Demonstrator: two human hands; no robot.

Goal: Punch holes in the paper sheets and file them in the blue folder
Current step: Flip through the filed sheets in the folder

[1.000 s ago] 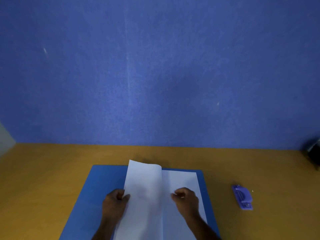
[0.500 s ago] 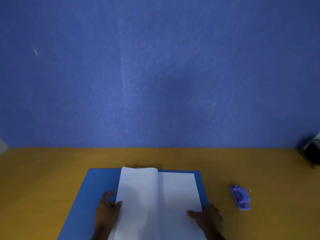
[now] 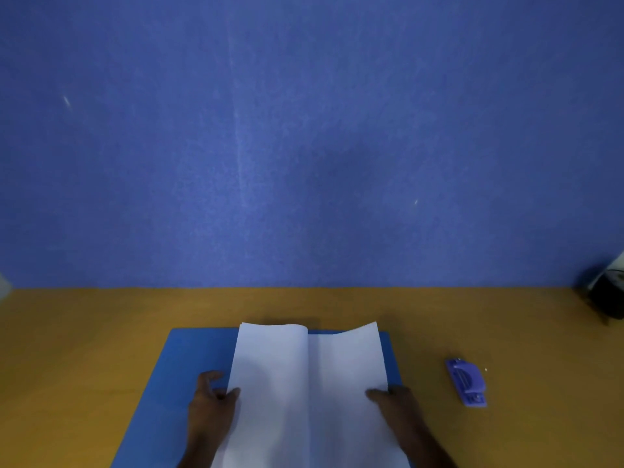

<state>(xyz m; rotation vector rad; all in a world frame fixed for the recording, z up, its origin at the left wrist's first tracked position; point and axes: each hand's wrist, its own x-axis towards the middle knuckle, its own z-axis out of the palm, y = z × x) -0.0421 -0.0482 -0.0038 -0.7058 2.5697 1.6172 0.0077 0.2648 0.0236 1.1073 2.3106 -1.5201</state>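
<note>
Open flat blue card folder [image 3: 175,383] lying on the ochre wooden tabletop [image 3: 84,332], white paper sheets [image 3: 304,393] spread across its middle with a crease down the centre. Left hand [image 3: 211,405] pinching the sheets' left edge, thumb on top. Right hand [image 3: 393,401] gripping the right edge, far corner lifted. Small violet plastic hole punch [image 3: 466,381] well apart, to the right.

1. Office/desk setup, prob. a cubicle: blue felt-like partition wall [image 3: 304,130] right behind the table [image 3: 101,332].
2. Wood-look table top w/ stationery: blue folder [image 3: 175,366], paper sheets [image 3: 304,383], small hole punch [image 3: 467,381].
</note>
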